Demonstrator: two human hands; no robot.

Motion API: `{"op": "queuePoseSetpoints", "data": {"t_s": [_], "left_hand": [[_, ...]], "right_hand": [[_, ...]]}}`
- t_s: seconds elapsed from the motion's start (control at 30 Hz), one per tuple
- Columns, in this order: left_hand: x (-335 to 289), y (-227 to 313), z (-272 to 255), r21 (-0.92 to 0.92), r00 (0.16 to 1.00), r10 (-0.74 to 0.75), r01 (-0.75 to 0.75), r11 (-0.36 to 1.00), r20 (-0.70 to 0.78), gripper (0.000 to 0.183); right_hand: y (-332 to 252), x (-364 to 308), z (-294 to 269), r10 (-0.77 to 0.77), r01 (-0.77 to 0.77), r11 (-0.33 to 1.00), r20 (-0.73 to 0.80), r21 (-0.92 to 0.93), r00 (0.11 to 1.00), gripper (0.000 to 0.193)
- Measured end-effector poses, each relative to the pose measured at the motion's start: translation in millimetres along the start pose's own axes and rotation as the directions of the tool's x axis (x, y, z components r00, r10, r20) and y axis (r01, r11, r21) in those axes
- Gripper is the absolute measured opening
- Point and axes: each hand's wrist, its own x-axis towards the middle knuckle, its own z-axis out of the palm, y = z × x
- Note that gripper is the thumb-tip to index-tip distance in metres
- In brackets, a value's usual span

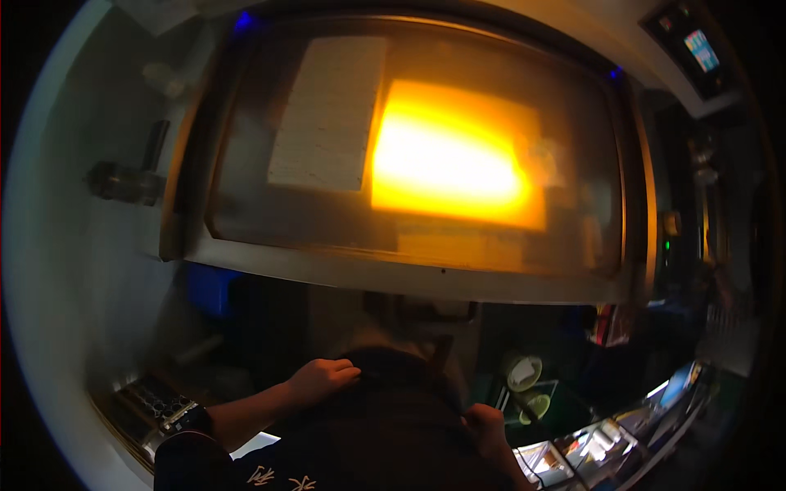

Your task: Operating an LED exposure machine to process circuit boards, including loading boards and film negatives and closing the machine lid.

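My left hand (329, 375) rests against my dark clothing near the waist. Its fingers are curled and pressed together, with the tips hidden. On the other side of my body, my right hand (486, 421) is also closed, partly covered by the dark cloth. Whatever either hand holds, if anything, cannot be seen. In front of me, apart from both hands, is a large dark window (254, 196) in a pale machine front. A bright yellow-orange glow (446, 159) shows on it, beside a pale rectangular patch (332, 114).
A pale ledge (352, 274) runs below the window. A dark cylindrical handle (127, 182) is at the left, and a control panel with a lit screen (702, 51) at upper right. A blue container (211, 288) stands below left. Round pale containers (524, 372) and a cluttered shelf (602, 446) lie lower right.
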Motion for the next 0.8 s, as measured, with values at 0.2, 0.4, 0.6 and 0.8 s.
{"op": "queuePoseSetpoints", "data": {"t_s": [0.2,0.4,0.6,0.8], "left_hand": [[-2,7,15,-0.050,0.998,-0.028,0.031,0.998,0.050,0.021],[-15,7,56,-0.510,0.978,-0.206,0.186,0.840,0.018,0.029],[-33,31,99,-0.593,0.983,-0.092,0.169,0.787,0.157,0.052],[-109,55,123,-0.531,0.950,-0.307,0.289,0.797,0.056,0.057]], "right_hand": [[58,6,24,0.244,-0.441,0.726,0.403,0.528,0.882,0.020],[171,157,29,0.040,-0.088,0.940,-0.149,-0.329,0.988,0.053],[235,275,14,0.154,-0.259,0.849,-0.254,-0.461,0.955,0.043],[288,284,46,-0.049,-0.184,0.891,-0.490,-0.415,0.870,0.039]]}}
